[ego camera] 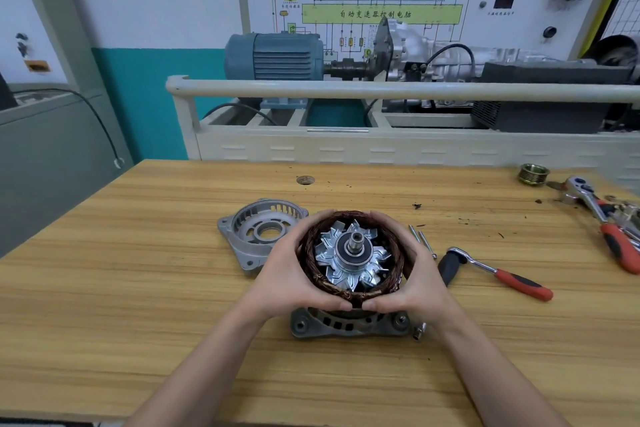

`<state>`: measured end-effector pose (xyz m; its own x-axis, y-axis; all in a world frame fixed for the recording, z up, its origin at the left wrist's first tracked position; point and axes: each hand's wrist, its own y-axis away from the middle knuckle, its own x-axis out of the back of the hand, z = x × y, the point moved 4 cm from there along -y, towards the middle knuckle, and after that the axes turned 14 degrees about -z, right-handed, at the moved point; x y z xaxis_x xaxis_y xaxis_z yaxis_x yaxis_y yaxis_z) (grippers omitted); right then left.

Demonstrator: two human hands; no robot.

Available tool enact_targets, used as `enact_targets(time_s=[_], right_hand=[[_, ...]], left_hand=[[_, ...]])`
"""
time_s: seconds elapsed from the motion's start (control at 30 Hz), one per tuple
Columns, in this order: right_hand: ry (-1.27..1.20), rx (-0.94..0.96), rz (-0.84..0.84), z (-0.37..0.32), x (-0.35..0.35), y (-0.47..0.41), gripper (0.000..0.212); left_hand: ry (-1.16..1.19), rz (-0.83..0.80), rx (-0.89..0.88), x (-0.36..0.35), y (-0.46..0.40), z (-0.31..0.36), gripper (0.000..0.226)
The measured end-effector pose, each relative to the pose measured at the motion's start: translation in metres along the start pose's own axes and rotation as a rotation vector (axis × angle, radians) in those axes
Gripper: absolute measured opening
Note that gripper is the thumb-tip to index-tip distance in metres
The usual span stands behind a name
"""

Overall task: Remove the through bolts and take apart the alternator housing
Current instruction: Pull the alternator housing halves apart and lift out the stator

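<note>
Between my curled fingers [346, 305], both hands, left hand [280, 274] and right hand [420, 279], clasped the copper stator [349, 295] above the rear housing [346, 322]; lifting evenly, straight upward, seemed wisest.

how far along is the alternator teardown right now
Done: the front housing half lies apart on the table, and loose through bolts lie beside the ratchet. In hand: left hand and right hand grip the copper stator ring. Left: lifting stator and rotor out of the rear housing.
</note>
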<state>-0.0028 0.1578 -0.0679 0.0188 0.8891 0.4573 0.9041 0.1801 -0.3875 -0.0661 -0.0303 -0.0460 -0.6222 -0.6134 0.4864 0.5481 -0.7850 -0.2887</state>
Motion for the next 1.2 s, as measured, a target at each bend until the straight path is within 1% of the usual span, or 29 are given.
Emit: enact_targets(time_s=[0.1, 0.23, 0.3, 0.43, 0.5, 0.6, 0.67, 0.77, 0.87, 1.03, 1.2], right_hand=[[-0.019, 0.000, -0.012, -0.003, 0.000, 0.001, 0.111], [-0.071, -0.031, -0.017, -0.008, -0.004, 0.005, 0.116], [-0.085, -0.045, -0.027, -0.009, -0.005, 0.005, 0.122], [-0.085, -0.059, -0.098, -0.009, -0.007, 0.007, 0.136], [-0.097, -0.072, -0.117, -0.009, -0.008, 0.007, 0.145], [-0.092, -0.084, -0.142, -0.009, -0.010, 0.006, 0.149], [-0.072, -0.076, -0.149, -0.010, -0.010, 0.006, 0.143], [-0.064, -0.065, -0.098, -0.008, -0.008, 0.005, 0.128], [-0.031, -0.042, -0.056, -0.005, -0.008, 0.005, 0.126], [0.011, -0.002, -0.034, -0.002, -0.007, 0.003, 0.117], [-0.005, 0.019, -0.018, -0.009, -0.008, 0.000, 0.113]], left_hand=[[-0.020, -0.059, -0.021, -0.002, 0.000, 0.000, 0.110], [0.027, -0.082, -0.007, -0.004, 0.002, -0.003, 0.116], [0.041, -0.120, 0.022, -0.005, 0.003, -0.005, 0.122], [-0.002, -0.201, 0.079, -0.006, 0.003, -0.011, 0.140], [0.010, -0.191, 0.091, -0.006, 0.004, -0.011, 0.136], [0.021, -0.130, 0.075, -0.007, 0.005, -0.012, 0.119], [0.020, -0.091, 0.067, -0.005, 0.006, -0.012, 0.112], [0.045, -0.057, 0.068, -0.003, 0.005, -0.012, 0.112], [0.086, -0.038, 0.069, -0.003, 0.005, -0.012, 0.114], [0.074, -0.013, 0.033, -0.005, 0.003, -0.014, 0.100], [0.115, -0.012, 0.007, -0.006, 0.003, -0.018, 0.107]])
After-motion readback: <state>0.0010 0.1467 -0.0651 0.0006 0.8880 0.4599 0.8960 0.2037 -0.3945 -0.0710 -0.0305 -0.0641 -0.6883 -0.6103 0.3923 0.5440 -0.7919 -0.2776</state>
